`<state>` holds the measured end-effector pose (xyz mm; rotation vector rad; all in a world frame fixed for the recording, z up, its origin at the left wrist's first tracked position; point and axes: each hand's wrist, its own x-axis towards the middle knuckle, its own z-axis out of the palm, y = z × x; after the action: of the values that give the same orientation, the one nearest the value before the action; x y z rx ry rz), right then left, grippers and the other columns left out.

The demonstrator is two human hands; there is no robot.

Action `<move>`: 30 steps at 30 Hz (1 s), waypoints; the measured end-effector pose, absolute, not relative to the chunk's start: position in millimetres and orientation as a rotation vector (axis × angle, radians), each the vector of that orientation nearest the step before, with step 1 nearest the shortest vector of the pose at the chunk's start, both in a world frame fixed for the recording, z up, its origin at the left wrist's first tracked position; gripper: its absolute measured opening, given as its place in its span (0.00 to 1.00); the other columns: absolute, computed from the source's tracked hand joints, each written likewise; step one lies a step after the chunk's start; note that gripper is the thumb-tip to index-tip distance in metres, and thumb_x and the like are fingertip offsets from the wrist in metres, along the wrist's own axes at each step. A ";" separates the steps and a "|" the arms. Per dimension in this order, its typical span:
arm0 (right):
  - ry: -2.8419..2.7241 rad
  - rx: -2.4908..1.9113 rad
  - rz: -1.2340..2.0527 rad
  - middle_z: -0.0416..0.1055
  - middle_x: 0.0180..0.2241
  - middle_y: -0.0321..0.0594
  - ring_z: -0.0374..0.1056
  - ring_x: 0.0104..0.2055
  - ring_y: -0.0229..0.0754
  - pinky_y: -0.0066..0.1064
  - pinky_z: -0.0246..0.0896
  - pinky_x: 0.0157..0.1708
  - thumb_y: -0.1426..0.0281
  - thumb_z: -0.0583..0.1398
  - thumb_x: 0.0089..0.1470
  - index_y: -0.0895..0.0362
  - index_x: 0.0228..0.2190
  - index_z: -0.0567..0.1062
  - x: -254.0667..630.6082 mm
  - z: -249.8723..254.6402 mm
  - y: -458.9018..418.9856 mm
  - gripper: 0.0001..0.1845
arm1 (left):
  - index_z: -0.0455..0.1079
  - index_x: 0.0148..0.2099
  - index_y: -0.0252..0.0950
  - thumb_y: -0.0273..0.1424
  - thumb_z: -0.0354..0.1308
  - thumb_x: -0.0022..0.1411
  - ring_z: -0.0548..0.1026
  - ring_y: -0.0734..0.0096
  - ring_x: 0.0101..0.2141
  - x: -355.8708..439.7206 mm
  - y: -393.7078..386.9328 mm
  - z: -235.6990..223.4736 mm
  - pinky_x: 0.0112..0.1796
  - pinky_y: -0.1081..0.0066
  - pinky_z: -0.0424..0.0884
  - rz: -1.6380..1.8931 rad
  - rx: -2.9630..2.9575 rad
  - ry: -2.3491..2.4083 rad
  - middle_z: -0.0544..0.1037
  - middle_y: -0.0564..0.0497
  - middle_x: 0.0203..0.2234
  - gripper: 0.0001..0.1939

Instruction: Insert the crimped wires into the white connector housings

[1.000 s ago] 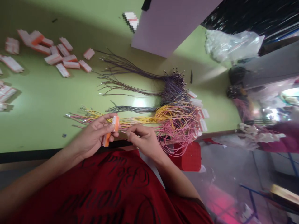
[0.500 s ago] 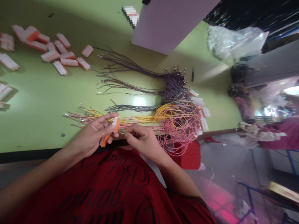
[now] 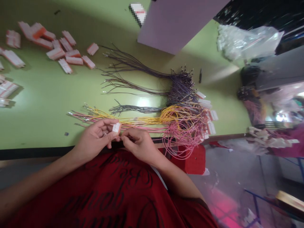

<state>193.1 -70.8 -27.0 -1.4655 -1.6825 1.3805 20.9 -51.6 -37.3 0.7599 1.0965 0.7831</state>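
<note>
My left hand (image 3: 98, 136) is closed around a white-and-orange connector housing (image 3: 116, 127), whose lower part is hidden by the fingers. Close to its right side, my right hand (image 3: 137, 142) pinches the thin end of a pink wire (image 3: 120, 137) between thumb and forefinger. The wire's tip meets the housing's edge; whether it sits inside cannot be made out. Just beyond both hands lie yellow wires (image 3: 142, 120) and pink wires (image 3: 180, 133), bundled along the table's near edge, their coiled ends to the right.
Dark wires (image 3: 142, 71) fan across the green table (image 3: 59, 95). Several connector housings (image 3: 74, 60) lie at the far left, others (image 3: 211, 128) beyond the coils. A purple panel (image 3: 175, 25) stands at the back. A red stool (image 3: 198, 161) is below the edge.
The housing has turned in my left hand, showing more white face and less orange. My right hand has come closer to it with the wire end. The whole view has shifted slightly.
</note>
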 end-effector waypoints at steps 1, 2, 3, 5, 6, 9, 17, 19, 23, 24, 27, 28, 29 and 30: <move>-1.672 -1.467 1.391 0.73 0.25 0.33 0.66 0.28 0.33 0.24 0.60 0.32 0.74 0.56 0.56 0.56 0.24 0.75 191.2 -28.7 -71.9 0.11 | 0.70 0.41 0.34 0.30 0.68 0.50 0.69 0.80 0.17 20.7 -52.7 -37.2 0.14 0.81 0.61 0.781 0.759 1.102 0.78 0.55 0.24 0.17; -1.662 -1.476 1.400 0.73 0.25 0.33 0.66 0.28 0.33 0.24 0.60 0.32 0.74 0.56 0.56 0.57 0.25 0.75 189.6 -29.9 -72.8 0.11 | 0.70 0.41 0.34 0.30 0.68 0.49 0.69 0.80 0.17 20.2 -53.6 -37.4 0.15 0.80 0.62 0.776 0.755 1.106 0.77 0.55 0.24 0.17; -1.657 -1.486 1.410 0.73 0.25 0.33 0.67 0.28 0.34 0.24 0.60 0.31 0.75 0.56 0.57 0.57 0.25 0.75 188.7 -30.4 -73.0 0.11 | 0.70 0.41 0.34 0.31 0.68 0.49 0.69 0.80 0.17 19.2 -54.4 -37.8 0.15 0.80 0.63 0.771 0.749 1.112 0.77 0.55 0.24 0.17; -1.697 -1.468 1.438 0.74 0.26 0.33 0.67 0.28 0.34 0.24 0.60 0.31 0.75 0.55 0.58 0.57 0.26 0.75 189.8 -29.8 -70.9 0.12 | 0.69 0.41 0.34 0.31 0.68 0.49 0.69 0.79 0.16 15.9 -55.4 -39.1 0.15 0.80 0.63 0.765 0.733 1.130 0.77 0.55 0.23 0.17; -1.752 -1.449 1.424 0.74 0.26 0.33 0.67 0.28 0.34 0.25 0.61 0.32 0.74 0.55 0.60 0.56 0.27 0.76 192.0 -29.3 -68.2 0.12 | 0.69 0.41 0.34 0.31 0.68 0.49 0.69 0.79 0.16 13.6 -55.5 -39.8 0.15 0.80 0.63 0.761 0.725 1.142 0.78 0.55 0.23 0.17; -2.059 -1.488 1.058 0.76 0.30 0.39 0.68 0.33 0.39 0.31 0.60 0.36 0.72 0.56 0.64 0.57 0.30 0.77 203.5 -31.7 -55.1 0.12 | 0.68 0.42 0.34 0.32 0.67 0.51 0.70 0.77 0.16 6.2 -54.4 -41.5 0.15 0.79 0.65 0.729 0.717 1.172 0.78 0.54 0.23 0.17; -2.430 -1.483 0.305 0.76 0.31 0.42 0.66 0.35 0.44 0.38 0.56 0.38 0.77 0.56 0.61 0.57 0.29 0.74 229.7 -50.4 -37.6 0.11 | 0.68 0.45 0.34 0.32 0.65 0.52 0.67 0.79 0.15 0.5 -48.7 -39.4 0.14 0.78 0.64 0.549 0.767 1.134 0.76 0.55 0.23 0.18; -2.267 -1.464 0.456 0.75 0.30 0.39 0.68 0.34 0.42 0.37 0.59 0.38 0.77 0.56 0.60 0.56 0.31 0.74 237.3 -42.3 -40.2 0.09 | 0.68 0.47 0.34 0.32 0.65 0.52 0.67 0.78 0.15 1.2 -49.0 -38.9 0.15 0.77 0.64 0.507 0.759 1.110 0.75 0.56 0.23 0.20; -1.890 -1.490 0.802 0.74 0.29 0.36 0.70 0.31 0.39 0.33 0.65 0.34 0.74 0.59 0.58 0.54 0.31 0.73 242.3 -11.9 -47.0 0.04 | 0.68 0.53 0.34 0.32 0.65 0.52 0.73 0.73 0.20 7.6 -47.6 -40.0 0.18 0.75 0.67 0.467 0.755 1.041 0.74 0.56 0.24 0.25; -1.817 -1.471 0.874 0.75 0.29 0.36 0.71 0.32 0.38 0.33 0.66 0.34 0.73 0.60 0.58 0.53 0.32 0.73 238.3 -4.1 -48.5 0.03 | 0.68 0.54 0.34 0.32 0.65 0.53 0.73 0.72 0.20 10.2 -46.4 -40.4 0.18 0.75 0.66 0.464 0.761 1.026 0.75 0.55 0.24 0.26; -1.724 -1.297 1.232 0.78 0.30 0.37 0.74 0.32 0.38 0.32 0.69 0.34 0.69 0.61 0.59 0.53 0.33 0.76 215.6 10.0 -50.2 0.03 | 0.70 0.50 0.36 0.34 0.68 0.52 0.75 0.70 0.23 17.6 -41.7 -41.2 0.19 0.75 0.66 0.521 0.752 0.979 0.77 0.52 0.27 0.23; -1.692 -1.227 1.391 0.78 0.30 0.37 0.74 0.31 0.38 0.31 0.70 0.33 0.69 0.61 0.59 0.54 0.34 0.77 207.5 10.0 -49.3 0.04 | 0.71 0.49 0.36 0.35 0.69 0.51 0.76 0.70 0.24 19.2 -40.0 -41.2 0.20 0.75 0.67 0.557 0.732 0.969 0.78 0.51 0.28 0.23; -1.636 -1.193 1.522 0.77 0.29 0.36 0.74 0.30 0.37 0.30 0.70 0.32 0.68 0.60 0.60 0.54 0.34 0.77 200.9 7.6 -47.7 0.05 | 0.71 0.47 0.36 0.35 0.70 0.50 0.76 0.70 0.25 20.1 -38.4 -41.0 0.20 0.75 0.67 0.590 0.708 0.976 0.79 0.51 0.29 0.23; -1.567 -1.215 1.598 0.77 0.28 0.36 0.74 0.29 0.36 0.29 0.70 0.31 0.68 0.60 0.59 0.54 0.34 0.76 196.6 3.0 -45.5 0.05 | 0.70 0.47 0.36 0.35 0.71 0.49 0.75 0.71 0.24 20.3 -37.0 -40.7 0.20 0.76 0.67 0.613 0.684 0.997 0.79 0.52 0.29 0.23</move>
<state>196.6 -45.5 3.0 -1.2150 -1.5666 1.5976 20.3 -37.0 -40.7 0.6842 0.9971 0.6129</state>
